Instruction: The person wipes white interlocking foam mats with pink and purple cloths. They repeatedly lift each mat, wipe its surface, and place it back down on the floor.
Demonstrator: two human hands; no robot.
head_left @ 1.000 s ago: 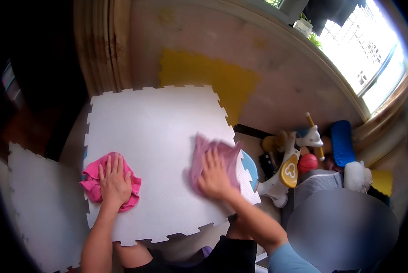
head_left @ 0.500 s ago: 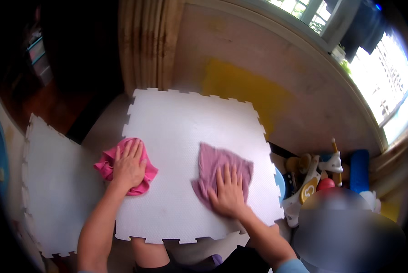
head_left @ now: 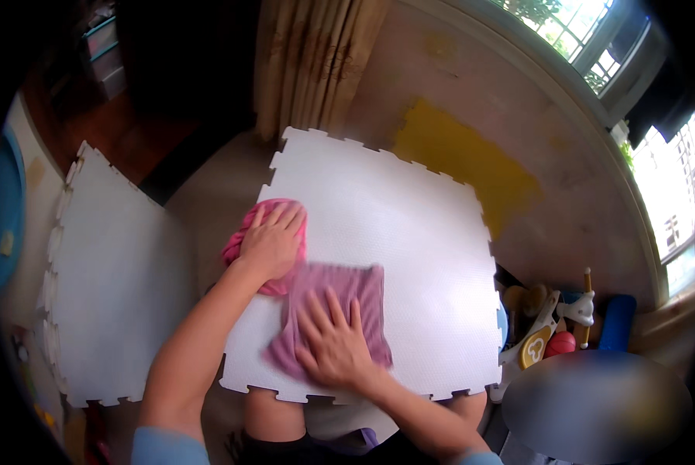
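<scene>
A white foam puzzle mat (head_left: 432,263) with notched edges lies in front of me, above my knees. My left hand (head_left: 272,244) rests with fingers stretched over a crumpled bright pink cloth (head_left: 240,242) at the mat's left edge. Part of that cloth hangs past the edge. Nearer to me, my right hand (head_left: 333,341) presses flat, fingers spread, on a mauve cloth (head_left: 368,298) laid out on the mat. The two cloths meet or nearly meet near the left hand's wrist.
Another white mat (head_left: 122,279) stands to the left. Toys, among them a pink ball (head_left: 560,343), crowd the right side beside a round grey blurred shape (head_left: 595,403). A curtain (head_left: 316,62) and a wall with a yellow patch (head_left: 463,159) are behind, a window at upper right.
My right hand has slid the mauve cloth leftward across the mat, close to the pink one. The left hand stays on the pink cloth at the left edge. The whole view has shifted.
</scene>
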